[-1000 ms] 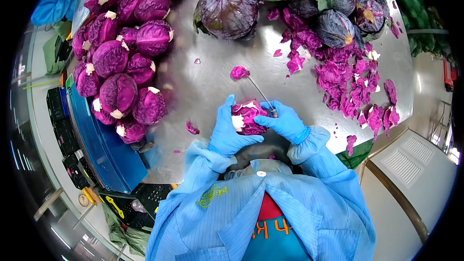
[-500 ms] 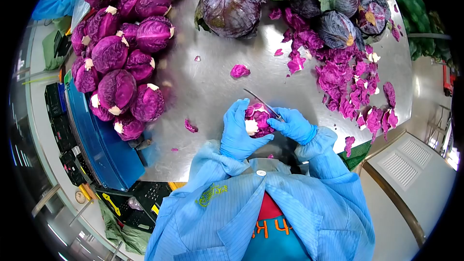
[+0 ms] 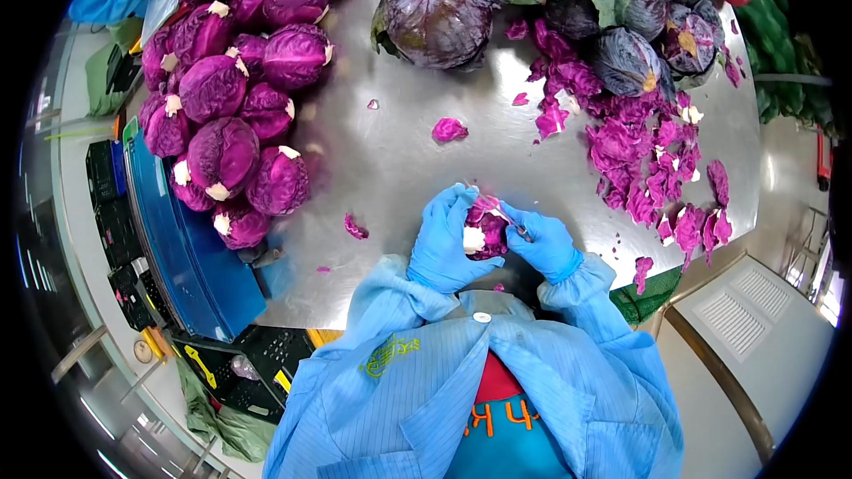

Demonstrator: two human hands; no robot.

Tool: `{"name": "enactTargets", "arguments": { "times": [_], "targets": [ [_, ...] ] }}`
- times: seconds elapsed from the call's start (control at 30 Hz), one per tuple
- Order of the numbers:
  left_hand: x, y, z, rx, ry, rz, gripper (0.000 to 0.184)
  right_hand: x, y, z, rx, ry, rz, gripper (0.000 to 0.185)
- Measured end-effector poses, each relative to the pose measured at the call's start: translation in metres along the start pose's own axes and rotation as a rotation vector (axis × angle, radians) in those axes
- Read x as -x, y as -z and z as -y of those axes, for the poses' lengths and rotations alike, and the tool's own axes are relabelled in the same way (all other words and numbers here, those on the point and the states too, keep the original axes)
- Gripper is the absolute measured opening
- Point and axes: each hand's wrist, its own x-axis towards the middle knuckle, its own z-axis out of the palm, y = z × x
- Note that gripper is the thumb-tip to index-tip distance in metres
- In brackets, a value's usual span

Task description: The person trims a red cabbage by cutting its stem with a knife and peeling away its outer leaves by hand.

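My left hand (image 3: 444,239), in a blue glove, is wrapped round the left side of a small red cabbage (image 3: 491,238), whose pale cut stem faces me. In my right hand (image 3: 543,244), also gloved in blue, is a knife (image 3: 521,230); its handle sits in my closed fingers. The blade slants up and left against the top of the cabbage and is partly hidden. Both hands are close together above the front edge of the steel table (image 3: 390,160).
Peeled red cabbages (image 3: 222,155) are piled at the left. Unpeeled dark cabbages (image 3: 435,18) stand at the back. Purple leaf scraps (image 3: 639,160) cover the right side, with a single scrap (image 3: 450,129) in the middle. A blue bin (image 3: 191,248) stands at the left edge.
The knife has turned from jutting clear beyond the cabbage to lying against its top. My right hand has shifted slightly and tilted. My left hand keeps its hold, and the whole view has moved slightly.
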Motion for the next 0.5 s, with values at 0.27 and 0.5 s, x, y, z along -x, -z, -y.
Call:
{"name": "enactTargets", "arguments": {
  "times": [0.27,0.5],
  "targets": [
    [-0.001,0.009,0.027,0.277,0.075,0.024,0.105,-0.008,0.070,-0.015,-0.047,-0.271,-0.206,0.046],
    [-0.004,0.011,0.027,0.283,0.113,0.055,0.105,-0.025,-0.002,0.018,-0.536,-0.232,0.065,0.049]
  ]
}}
